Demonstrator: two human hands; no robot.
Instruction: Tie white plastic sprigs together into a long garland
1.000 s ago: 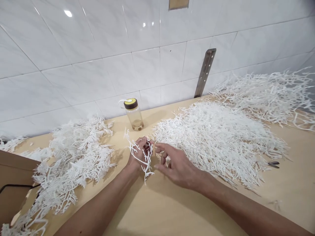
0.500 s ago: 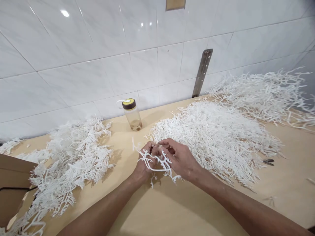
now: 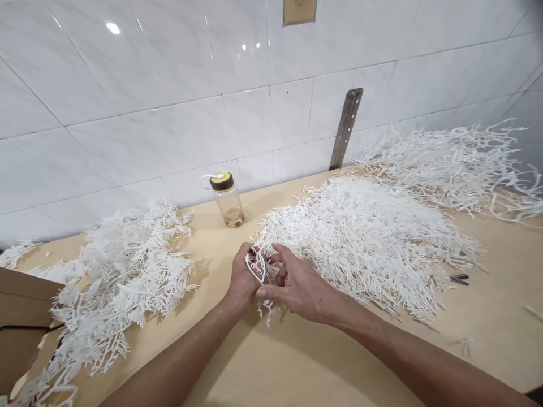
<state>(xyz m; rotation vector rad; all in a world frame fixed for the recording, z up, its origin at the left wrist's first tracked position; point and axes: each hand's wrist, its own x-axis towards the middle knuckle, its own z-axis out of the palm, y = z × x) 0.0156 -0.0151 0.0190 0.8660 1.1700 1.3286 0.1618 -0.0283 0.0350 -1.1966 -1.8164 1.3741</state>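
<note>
My left hand (image 3: 241,278) is closed round a white branching plastic sprig (image 3: 257,267), whose forked tips stick up over the fingers and hang below the palm. Beside it, my right hand (image 3: 299,282) has its thumb and forefinger spread apart at the sprig's right side. Its other fingers curl inward, and I cannot tell whether they touch the sprig. Just behind the right hand lies a broad heap of thin white plastic sprigs (image 3: 369,237). Another heap of branching white pieces (image 3: 136,277) lies left of my left hand.
A clear bottle (image 3: 229,208) with a dark and yellow lid stands near the tiled wall (image 3: 186,130). Longer white strands (image 3: 458,164) lie at the back right. A dark-handled tool (image 3: 460,279) pokes out by the heap. A cardboard box (image 3: 27,322) is at the left edge of the table (image 3: 254,367).
The sprig has turned and moved up over my left hand. My right hand has lowered its thumb and spread its fingers, where before they were pinched together near the left fingers.
</note>
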